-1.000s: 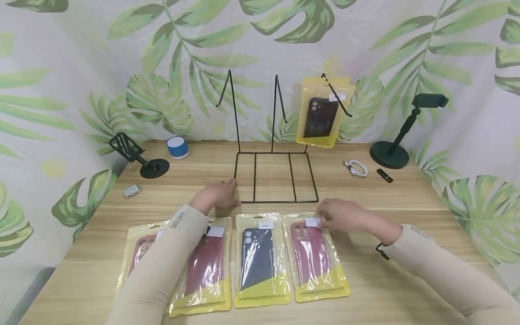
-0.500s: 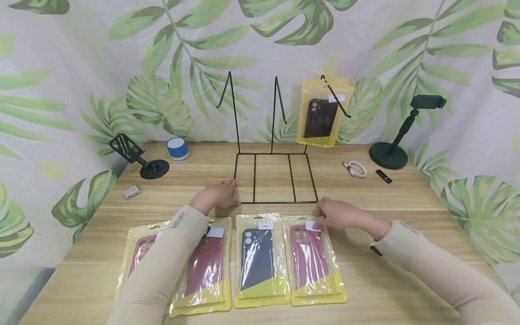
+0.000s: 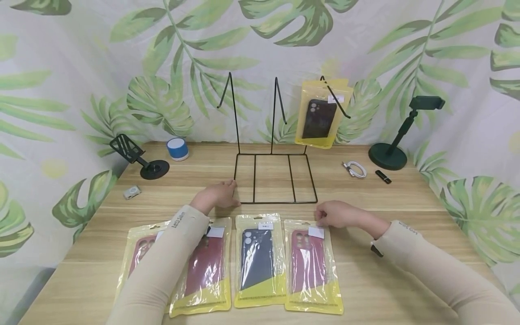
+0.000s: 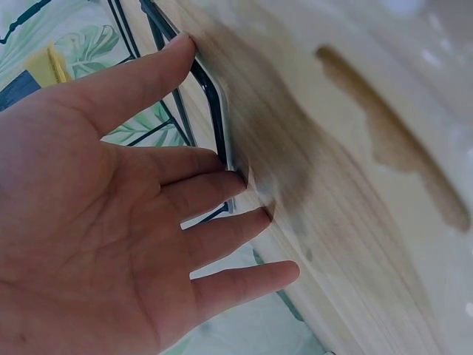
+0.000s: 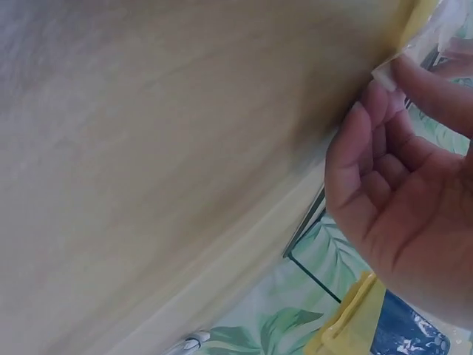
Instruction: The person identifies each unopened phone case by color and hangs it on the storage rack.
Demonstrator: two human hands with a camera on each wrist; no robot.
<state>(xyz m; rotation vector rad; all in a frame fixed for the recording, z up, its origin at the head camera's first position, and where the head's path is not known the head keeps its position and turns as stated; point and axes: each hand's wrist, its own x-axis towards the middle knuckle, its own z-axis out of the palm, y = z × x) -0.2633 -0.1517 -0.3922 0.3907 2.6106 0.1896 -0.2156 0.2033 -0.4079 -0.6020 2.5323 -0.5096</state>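
Note:
My right hand [image 3: 336,214] pinches the top right corner of a clear and yellow pouch with a red phone case [image 3: 308,266]. In the right wrist view, thumb and forefinger meet on the clear plastic corner [image 5: 386,74] while the other fingers curl. My left hand [image 3: 217,196] touches the front left of the black wire rack [image 3: 272,203], fingers extended in the left wrist view. Beside the pinched pouch lies one with a dark blue case [image 3: 257,259]. Two red-case pouches lie further left, the nearer pouch [image 3: 205,271] partly hidden by my left sleeve.
Pouches with a dark phone case in front [image 3: 320,118] hang on the rack's right hook. At left stand a black phone stand [image 3: 153,169], a blue speaker [image 3: 177,149] and a small silver device [image 3: 132,192]. At right are a green stand [image 3: 387,155], white cable [image 3: 357,169] and black stick [image 3: 383,176].
The right pouch has shifted slightly left and toward me and lies straighter. My right hand moved a little left with it. My left hand stays at the rack.

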